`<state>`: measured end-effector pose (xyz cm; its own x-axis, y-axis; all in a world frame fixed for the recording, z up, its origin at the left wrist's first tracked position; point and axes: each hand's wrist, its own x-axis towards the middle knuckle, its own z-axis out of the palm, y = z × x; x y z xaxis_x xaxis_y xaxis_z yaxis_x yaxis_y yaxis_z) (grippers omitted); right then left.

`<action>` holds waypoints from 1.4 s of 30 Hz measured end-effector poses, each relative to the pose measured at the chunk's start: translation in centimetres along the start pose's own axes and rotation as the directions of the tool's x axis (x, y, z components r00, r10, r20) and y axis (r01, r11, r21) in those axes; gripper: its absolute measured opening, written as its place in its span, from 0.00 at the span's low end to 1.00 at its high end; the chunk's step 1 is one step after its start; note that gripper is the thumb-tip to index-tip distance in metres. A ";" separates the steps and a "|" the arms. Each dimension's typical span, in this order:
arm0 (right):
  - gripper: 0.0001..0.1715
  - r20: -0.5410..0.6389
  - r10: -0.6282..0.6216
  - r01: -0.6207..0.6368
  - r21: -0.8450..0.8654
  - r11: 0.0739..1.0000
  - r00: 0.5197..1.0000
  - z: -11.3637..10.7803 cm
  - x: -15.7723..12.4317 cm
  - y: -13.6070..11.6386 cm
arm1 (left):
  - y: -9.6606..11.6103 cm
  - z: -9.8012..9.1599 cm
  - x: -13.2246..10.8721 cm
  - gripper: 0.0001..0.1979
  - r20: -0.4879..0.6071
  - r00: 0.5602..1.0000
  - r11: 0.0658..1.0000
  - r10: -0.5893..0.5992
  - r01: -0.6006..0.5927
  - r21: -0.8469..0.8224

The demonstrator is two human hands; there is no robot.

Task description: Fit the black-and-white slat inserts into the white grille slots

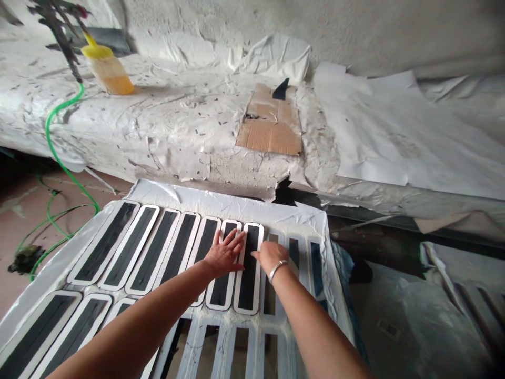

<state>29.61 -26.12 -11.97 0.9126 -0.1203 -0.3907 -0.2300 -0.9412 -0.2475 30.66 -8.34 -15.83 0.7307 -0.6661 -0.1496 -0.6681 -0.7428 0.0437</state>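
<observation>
Centre frame: the left hand [224, 254] lies flat, fingers spread and reaching the last panel [249, 279] in a row on a white rack [221, 342]. The right hand [269, 255], with a bracelet [277, 269], touches the panel's right edge; whether it grips is unclear. A bottle [107, 68] stands upper left, with cardboard [270, 123] upper centre.

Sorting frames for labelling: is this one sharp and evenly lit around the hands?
Head view: left hand, right hand and the framed black strip are sharp under soft, even light; the yellow bottle looks smeared; the wide lens bows the bench edge.
</observation>
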 end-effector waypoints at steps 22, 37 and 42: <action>0.24 -0.491 -0.237 0.297 0.046 0.954 0.838 7.0 -14.7 11.6 | 2.7 -3.8 1.0 0.56 0.348 0.931 0.994 -0.108 0.092 0.062; 0.36 -0.560 0.135 -0.196 -0.049 0.979 0.817 15.5 -40.9 16.2 | 5.0 -1.9 -2.7 0.46 0.291 0.955 0.998 -0.059 0.045 0.053; 0.31 -0.526 0.262 -0.238 0.113 0.965 0.809 15.2 -41.4 18.6 | 10.5 -4.8 -5.7 0.37 0.141 0.990 0.997 0.019 -0.009 -0.076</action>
<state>-17.56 -33.89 -13.88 0.8561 -0.5097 0.0858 -0.4776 -0.8435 -0.2457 20.14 -12.69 -9.77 0.6907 -0.6641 -0.2863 -0.6617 -0.7401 0.1204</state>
